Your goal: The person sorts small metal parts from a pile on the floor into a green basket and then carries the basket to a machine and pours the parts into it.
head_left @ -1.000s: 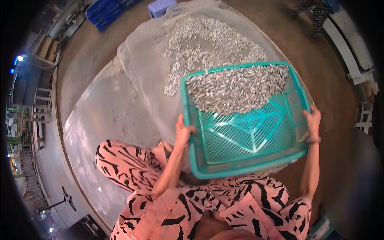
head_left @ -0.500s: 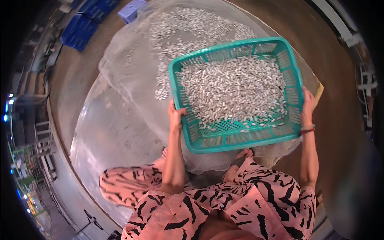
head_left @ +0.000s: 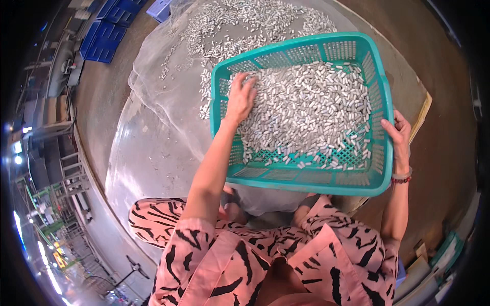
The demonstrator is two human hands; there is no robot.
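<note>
A green plastic basket (head_left: 311, 177) with mesh walls is held out in front of me, tilted. Many small, silvery, short cylindrical pieces (head_left: 306, 109) lie in it, thinner along the near side, where the mesh bottom shows. My left hand (head_left: 240, 99) reaches inside at the left end, fingers apart, at the edge of the pieces. Its fingertips point toward the far wall, and I see nothing held in them. At the right rim, my right hand (head_left: 399, 133) grips the basket, thumb over the edge and the other fingers partly hidden outside.
More of the silvery pieces (head_left: 245, 20) are spread beyond the basket on a pale surface with clear plastic film (head_left: 148, 66). Blue bins (head_left: 104, 38) stand on the floor at the far left, with a lighter purple-blue container (head_left: 159, 10) beside them. My folded legs are close below the basket.
My left hand has let go of the basket's left rim and moved inside, over the pieces. My right hand keeps its hold on the right side.
</note>
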